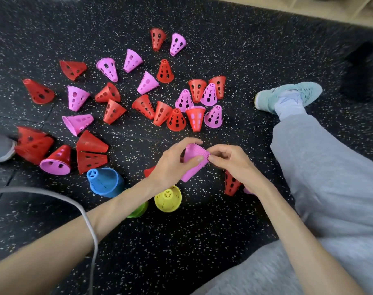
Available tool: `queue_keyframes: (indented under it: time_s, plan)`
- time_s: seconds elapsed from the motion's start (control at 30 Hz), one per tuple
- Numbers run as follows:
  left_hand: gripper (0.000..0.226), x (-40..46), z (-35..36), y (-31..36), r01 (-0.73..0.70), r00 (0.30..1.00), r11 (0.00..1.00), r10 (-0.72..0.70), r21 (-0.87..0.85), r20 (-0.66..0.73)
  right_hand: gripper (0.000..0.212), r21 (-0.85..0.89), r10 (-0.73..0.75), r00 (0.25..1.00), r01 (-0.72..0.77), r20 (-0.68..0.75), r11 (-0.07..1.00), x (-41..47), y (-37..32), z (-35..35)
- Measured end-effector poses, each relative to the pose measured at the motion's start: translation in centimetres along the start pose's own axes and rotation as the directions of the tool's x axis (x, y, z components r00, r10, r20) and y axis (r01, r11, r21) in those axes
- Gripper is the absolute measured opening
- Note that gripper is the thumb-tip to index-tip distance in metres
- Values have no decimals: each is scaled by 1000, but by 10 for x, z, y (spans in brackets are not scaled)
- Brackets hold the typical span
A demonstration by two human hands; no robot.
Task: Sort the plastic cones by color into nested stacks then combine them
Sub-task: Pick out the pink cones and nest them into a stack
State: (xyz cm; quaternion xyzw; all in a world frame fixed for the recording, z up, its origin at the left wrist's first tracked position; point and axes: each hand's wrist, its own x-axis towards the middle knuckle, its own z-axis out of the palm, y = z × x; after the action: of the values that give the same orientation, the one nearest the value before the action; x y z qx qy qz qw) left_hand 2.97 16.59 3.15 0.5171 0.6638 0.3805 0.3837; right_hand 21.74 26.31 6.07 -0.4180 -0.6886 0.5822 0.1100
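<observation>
A nested stack of pink cones [194, 160] is held above the floor between both hands. My left hand [177, 160] grips its side, and my right hand [230, 161] pinches the wide rims. Several loose red cones [143, 106] and pink cones [77, 97] lie scattered over the floor beyond. A blue stack [105, 182], a yellow stack [168, 198] and a green stack [138, 210] stand near my left forearm. One red cone [231, 184] lies under my right wrist.
The floor is black speckled rubber matting [202, 241]. My right leg in grey trousers [334, 188] and a teal shoe [287, 95] fill the right side. A grey shoe [0, 146] sits at the left edge. A grey cable [83, 211] crosses my left forearm.
</observation>
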Motion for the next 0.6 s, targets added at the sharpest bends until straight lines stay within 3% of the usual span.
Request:
queue_keyframes:
  time_s: [0.2,0.37,0.5,0.6]
  plan:
    - [36,-10,13,-8,-9,998,1000,8,14,59,30,-108,159,977,-176,-143,978,-23,19,-26]
    - [35,-18,16,-6,-37,990,999,34,22,133,30,-151,349,876,-415,-334,897,-38,51,-49]
    - [35,-18,15,-1,-74,989,997,71,17,126,29,-221,380,837,-488,-394,844,-43,61,-49]
    - [36,-17,11,-1,-60,991,998,57,19,117,37,-155,404,802,-511,-441,845,-46,63,-43]
